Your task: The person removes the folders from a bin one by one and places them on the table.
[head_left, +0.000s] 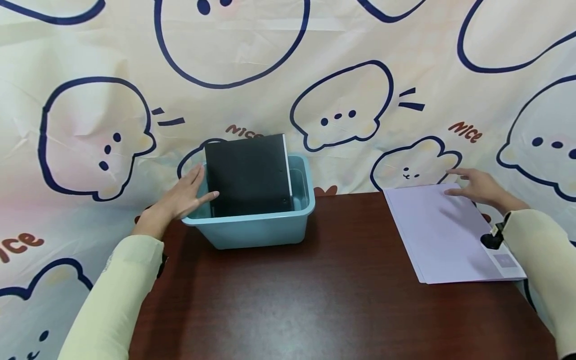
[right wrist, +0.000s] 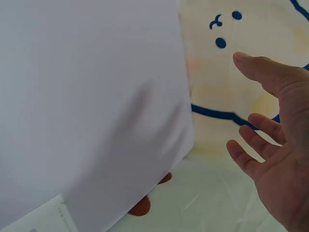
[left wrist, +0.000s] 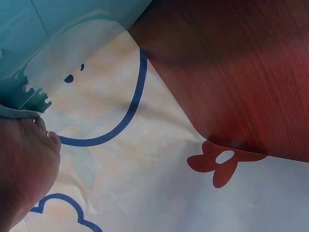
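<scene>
A black flat folder or book (head_left: 247,175) with a pale right edge leans upright in a light blue plastic bin (head_left: 256,232). At the bin's left rim is my left hand (head_left: 180,197), its fingers extended and its thumb stretched over toward the black cover. The left wrist view shows this hand (left wrist: 29,169) against the rim (left wrist: 19,113). On the right lies a flat lavender folder or stack of sheets (head_left: 445,235) with a white label near its front right corner. My right hand (head_left: 479,187) hovers at its far right corner, fingers spread and holding nothing.
The dark brown wooden table (head_left: 288,295) extends in front of the bin and to the lavender sheets. Behind it hangs a cream cloth (head_left: 252,105) with cartoon outlines, close to the table's back edge. A dark strap (head_left: 492,240) is on the right wrist.
</scene>
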Available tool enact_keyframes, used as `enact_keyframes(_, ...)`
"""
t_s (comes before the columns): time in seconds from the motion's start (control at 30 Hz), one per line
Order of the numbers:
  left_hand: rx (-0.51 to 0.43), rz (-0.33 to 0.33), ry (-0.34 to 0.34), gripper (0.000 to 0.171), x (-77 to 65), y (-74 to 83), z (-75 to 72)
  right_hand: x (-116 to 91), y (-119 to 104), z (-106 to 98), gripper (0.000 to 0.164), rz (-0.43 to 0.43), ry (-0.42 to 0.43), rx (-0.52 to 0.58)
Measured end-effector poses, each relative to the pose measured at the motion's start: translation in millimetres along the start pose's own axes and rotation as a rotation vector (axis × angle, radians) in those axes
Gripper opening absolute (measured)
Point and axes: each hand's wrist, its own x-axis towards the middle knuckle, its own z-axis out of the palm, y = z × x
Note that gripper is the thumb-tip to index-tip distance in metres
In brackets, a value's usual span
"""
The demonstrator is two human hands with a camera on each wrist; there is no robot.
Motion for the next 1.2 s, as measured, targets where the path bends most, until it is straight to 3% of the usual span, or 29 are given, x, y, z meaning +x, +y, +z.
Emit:
enact_keyframes(0.17,0.006,0.003,-0.002,0.104,1.5,-0.8,-0.5,0.9,-12.5,-3.8,0.093,-0.026,0.005,-0.011)
enact_keyframes(0.47,0.028,0.006,0.014,0.103,2.1,-0.2,-0.6,6.7,-35.2,-5.3,0.097,-0.076,0.007,-0.032)
enact_keyframes(0.63,0.042,0.000,0.010,0.103,2.8,-0.2,0.2,10.2,-45.1,-3.8,0.092,-0.126,0.025,-0.040)
enact_keyframes(0.93,0.040,-0.001,0.007,0.102,1.3,0.6,-0.5,8.7,-71.2,-2.8,0.081,-0.191,0.016,-0.010)
enact_keyframes(1.2,0.032,-0.001,0.004,0.103,1.2,0.1,-0.3,9.9,-96.5,1.5,0.081,-0.231,0.012,0.018)
